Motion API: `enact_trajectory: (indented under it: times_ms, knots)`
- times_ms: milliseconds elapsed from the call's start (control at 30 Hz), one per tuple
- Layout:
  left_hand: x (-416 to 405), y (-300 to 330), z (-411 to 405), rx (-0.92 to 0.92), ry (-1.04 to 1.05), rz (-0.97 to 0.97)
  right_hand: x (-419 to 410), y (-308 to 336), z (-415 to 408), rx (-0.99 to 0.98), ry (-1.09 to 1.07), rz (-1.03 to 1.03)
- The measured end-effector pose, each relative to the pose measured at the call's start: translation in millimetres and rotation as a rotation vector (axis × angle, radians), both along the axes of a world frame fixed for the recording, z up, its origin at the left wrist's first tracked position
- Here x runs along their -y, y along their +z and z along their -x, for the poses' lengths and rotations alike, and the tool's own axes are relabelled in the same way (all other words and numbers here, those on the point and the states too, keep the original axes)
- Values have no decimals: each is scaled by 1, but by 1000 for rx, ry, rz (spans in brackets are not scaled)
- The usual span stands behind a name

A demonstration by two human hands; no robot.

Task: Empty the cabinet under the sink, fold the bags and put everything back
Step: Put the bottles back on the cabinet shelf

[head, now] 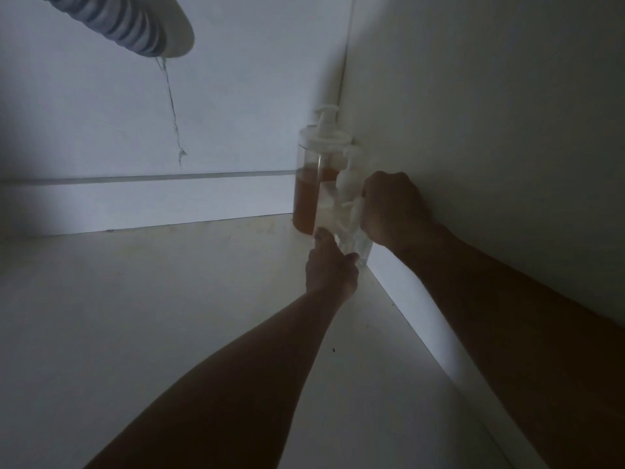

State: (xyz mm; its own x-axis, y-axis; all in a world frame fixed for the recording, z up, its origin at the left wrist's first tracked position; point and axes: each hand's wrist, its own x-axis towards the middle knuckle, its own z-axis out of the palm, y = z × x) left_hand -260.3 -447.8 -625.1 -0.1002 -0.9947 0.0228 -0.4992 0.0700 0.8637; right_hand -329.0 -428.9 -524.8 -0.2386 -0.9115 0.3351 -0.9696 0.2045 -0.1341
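Clear pump bottle (351, 228), white-topped, gripped by both hands: left (331, 269) low, right (392, 208) high.

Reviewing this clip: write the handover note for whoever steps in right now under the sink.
Left hand: grips the base of a clear pump bottle at the cabinet's back right corner.
Right hand: curled round the same bottle near its pump top.
Behind it stands a larger pump bottle, part full of orange liquid, against the back wall.
The drain hose hangs at upper left.
Cabinet floor: only these two bottles show on it.
No bags in view, so whether they are folded cannot be told.
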Motion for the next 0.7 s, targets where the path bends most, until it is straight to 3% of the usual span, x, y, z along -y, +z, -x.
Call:
enact_trajectory:
  times_ms: [333, 433, 567, 700]
  knots:
    - [-38, 26, -50, 208, -185, -28, -32, 17, -1, 114, 5, -19]
    - [-66, 41, -85, 292, -228, -64, -64, 27, -9, 286, 33, -166]
    - [-116, 61, -131, 271, -256, -100, -125, 45, -33, 415, 171, -461]
    - [-182, 79, -173, 275, -360, -162, -189, 46, -62, 508, 317, -566]
